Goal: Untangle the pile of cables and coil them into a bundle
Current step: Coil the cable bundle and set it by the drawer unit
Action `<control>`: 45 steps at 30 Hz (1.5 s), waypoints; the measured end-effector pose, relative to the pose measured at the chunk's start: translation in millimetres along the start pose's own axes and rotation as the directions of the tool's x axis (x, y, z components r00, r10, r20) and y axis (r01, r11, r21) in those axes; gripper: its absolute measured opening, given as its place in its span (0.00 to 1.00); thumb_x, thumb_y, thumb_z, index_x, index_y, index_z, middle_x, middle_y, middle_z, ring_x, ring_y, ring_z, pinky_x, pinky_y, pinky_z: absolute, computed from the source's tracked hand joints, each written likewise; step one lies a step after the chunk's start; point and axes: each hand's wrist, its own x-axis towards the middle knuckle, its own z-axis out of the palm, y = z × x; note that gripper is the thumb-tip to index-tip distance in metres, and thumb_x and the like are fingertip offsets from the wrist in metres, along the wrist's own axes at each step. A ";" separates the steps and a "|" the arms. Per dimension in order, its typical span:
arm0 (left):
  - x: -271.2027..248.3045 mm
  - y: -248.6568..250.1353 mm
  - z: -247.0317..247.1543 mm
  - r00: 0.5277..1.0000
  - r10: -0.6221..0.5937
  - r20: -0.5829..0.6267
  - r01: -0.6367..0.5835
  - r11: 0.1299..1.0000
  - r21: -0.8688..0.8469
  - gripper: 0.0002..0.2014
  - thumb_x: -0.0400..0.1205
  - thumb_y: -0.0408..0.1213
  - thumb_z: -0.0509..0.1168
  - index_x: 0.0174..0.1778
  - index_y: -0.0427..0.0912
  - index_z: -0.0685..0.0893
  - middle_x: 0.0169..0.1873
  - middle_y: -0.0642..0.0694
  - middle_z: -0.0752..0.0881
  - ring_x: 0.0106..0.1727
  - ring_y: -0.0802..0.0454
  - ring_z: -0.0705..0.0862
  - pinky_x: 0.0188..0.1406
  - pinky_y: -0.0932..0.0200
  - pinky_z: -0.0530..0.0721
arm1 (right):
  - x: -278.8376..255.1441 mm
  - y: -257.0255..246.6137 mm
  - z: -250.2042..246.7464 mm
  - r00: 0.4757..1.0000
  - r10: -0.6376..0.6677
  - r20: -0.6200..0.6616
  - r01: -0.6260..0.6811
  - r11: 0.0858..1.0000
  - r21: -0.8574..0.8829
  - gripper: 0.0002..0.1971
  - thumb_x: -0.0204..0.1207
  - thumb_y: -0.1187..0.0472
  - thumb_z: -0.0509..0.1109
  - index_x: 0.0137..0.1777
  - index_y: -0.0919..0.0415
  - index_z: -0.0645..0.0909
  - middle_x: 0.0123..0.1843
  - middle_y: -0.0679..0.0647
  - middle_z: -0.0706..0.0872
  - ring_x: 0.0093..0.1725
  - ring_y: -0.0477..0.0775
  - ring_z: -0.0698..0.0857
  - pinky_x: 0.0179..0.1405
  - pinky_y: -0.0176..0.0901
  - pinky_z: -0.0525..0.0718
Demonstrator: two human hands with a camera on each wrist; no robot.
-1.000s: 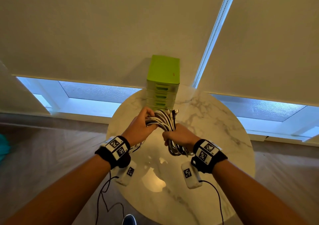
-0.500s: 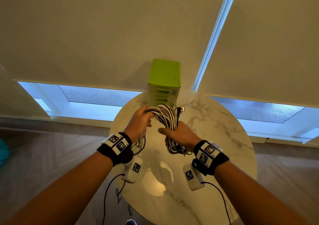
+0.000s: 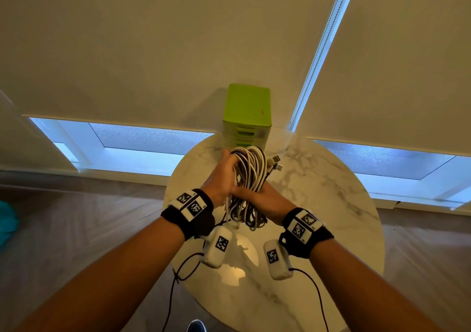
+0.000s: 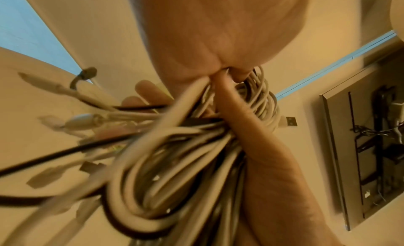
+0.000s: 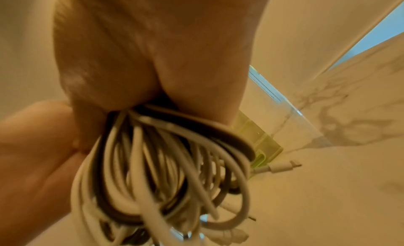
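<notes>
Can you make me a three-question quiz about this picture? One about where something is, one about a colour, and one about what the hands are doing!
1. Where does the green plastic drawer box stand?
A. at the far edge of the round marble table
B. on the floor
C. on the windowsill

2. What colour are most of the cables in the coiled cable bundle?
A. red
B. white
C. blue

3. What are the hands doing?
A. both lie flat on the table
B. only one holds cables
C. the left hand and the right hand both grip the bundle

Answers: 1 A, it stands on the marble by the blinds; 2 B, white loops dominate; 3 C, fingers curl round the coils.
</notes>
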 end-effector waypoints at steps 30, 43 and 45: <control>3.0 -31.3 -53.0 0.837 -0.055 0.545 -0.353 0.706 0.613 0.42 0.76 0.50 0.81 0.83 0.54 0.67 0.74 0.58 0.80 0.71 0.71 0.79 0.74 0.65 0.78 | 23.5 -2.1 -18.8 0.977 0.051 -0.205 0.052 0.882 0.468 0.13 0.76 0.66 0.70 0.58 0.71 0.84 0.65 0.66 0.87 0.66 0.65 0.87 0.66 0.60 0.84; 20.5 -39.3 -73.5 0.849 -0.054 0.526 -0.394 0.598 0.698 0.15 0.78 0.34 0.77 0.59 0.43 0.83 0.47 0.46 0.89 0.36 0.61 0.85 0.34 0.62 0.83 | 23.6 -26.7 -17.1 0.952 0.305 -0.030 -0.239 0.799 0.552 0.09 0.80 0.60 0.72 0.41 0.64 0.82 0.33 0.58 0.84 0.36 0.55 0.89 0.37 0.47 0.90; 23.3 -42.8 -76.0 0.859 0.007 0.512 -0.429 0.554 0.713 0.16 0.75 0.35 0.80 0.53 0.48 0.81 0.46 0.49 0.88 0.40 0.60 0.84 0.42 0.66 0.77 | 21.7 -26.8 -19.8 0.939 0.342 -0.026 -0.282 0.814 0.508 0.07 0.79 0.63 0.72 0.40 0.64 0.83 0.33 0.57 0.86 0.37 0.55 0.90 0.38 0.47 0.90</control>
